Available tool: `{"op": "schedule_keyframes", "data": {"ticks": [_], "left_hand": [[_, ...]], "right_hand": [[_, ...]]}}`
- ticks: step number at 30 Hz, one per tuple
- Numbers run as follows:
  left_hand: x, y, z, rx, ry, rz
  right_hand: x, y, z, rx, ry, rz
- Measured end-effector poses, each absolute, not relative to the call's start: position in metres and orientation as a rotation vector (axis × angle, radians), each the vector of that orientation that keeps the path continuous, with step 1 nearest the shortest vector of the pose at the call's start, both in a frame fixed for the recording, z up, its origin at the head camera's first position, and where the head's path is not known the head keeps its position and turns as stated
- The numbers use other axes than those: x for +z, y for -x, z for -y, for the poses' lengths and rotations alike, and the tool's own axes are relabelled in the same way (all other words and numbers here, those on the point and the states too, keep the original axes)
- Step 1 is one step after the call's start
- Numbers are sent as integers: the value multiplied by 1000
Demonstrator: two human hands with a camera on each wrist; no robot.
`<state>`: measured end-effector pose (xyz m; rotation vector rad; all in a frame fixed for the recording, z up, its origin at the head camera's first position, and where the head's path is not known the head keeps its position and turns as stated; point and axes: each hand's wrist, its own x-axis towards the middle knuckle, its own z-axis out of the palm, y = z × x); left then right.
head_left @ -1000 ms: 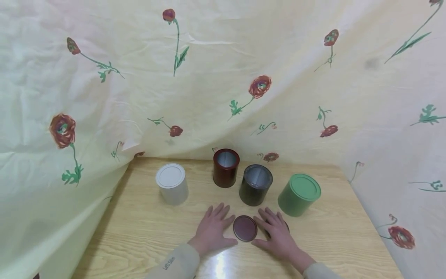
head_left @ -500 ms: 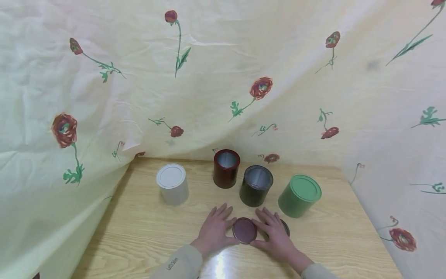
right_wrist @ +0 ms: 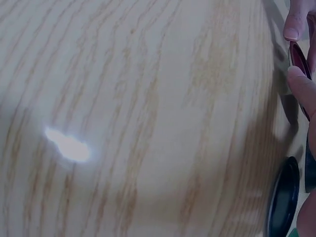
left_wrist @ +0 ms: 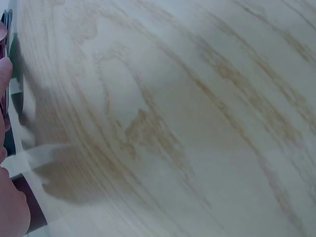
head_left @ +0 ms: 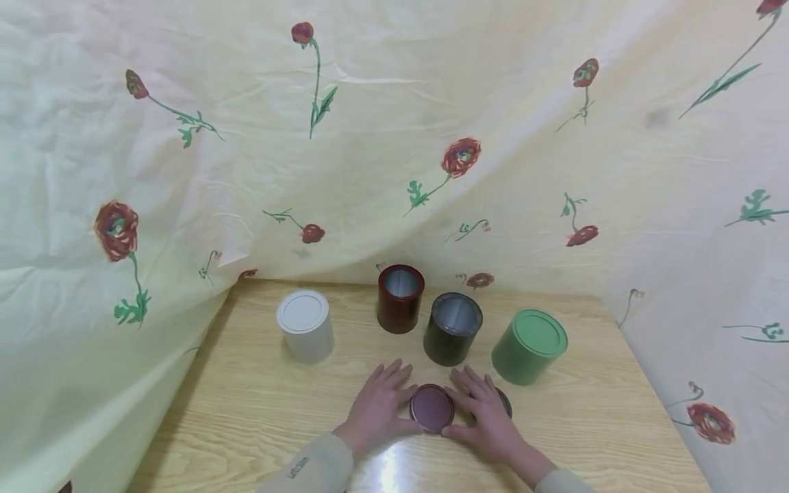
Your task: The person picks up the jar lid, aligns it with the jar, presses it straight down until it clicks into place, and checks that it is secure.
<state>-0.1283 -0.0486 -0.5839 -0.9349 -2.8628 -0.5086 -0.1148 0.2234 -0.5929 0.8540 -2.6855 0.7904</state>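
Note:
Between my two hands is a round dark red lid (head_left: 431, 409). My left hand (head_left: 377, 405) holds its left edge between thumb and index finger, while my right hand (head_left: 487, 416) pinches the opposite edge the same way. The right wrist view shows the lid (right_wrist: 298, 58) held edge-on by the fingertips, with a shadow on the tabletop beside it. Partly hidden under my right hand, a black lid (head_left: 505, 403) lies on the table. Beyond the hands stand an open dark red can (head_left: 398, 311) and an open black can (head_left: 445, 346).
A white can (head_left: 307, 335) with its lid on stands at the back left, and a lidded green can (head_left: 522, 356) at the right. The wooden table (head_left: 246, 404) ends at the back against a flowered cloth (head_left: 370, 103).
My hands have closed in on the dark red lid, and finger and thumb of each now grip its edge. The lid has moved slightly toward me. The cans have stayed put.

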Motion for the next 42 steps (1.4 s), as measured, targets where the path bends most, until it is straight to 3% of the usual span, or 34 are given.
{"op": "schedule_keyframes", "data": {"ticks": [42], "left_hand": [[-499, 144, 78, -292, 1027, 2553]], "right_hand": [[-525, 130, -206, 733, -930, 2340]]}}
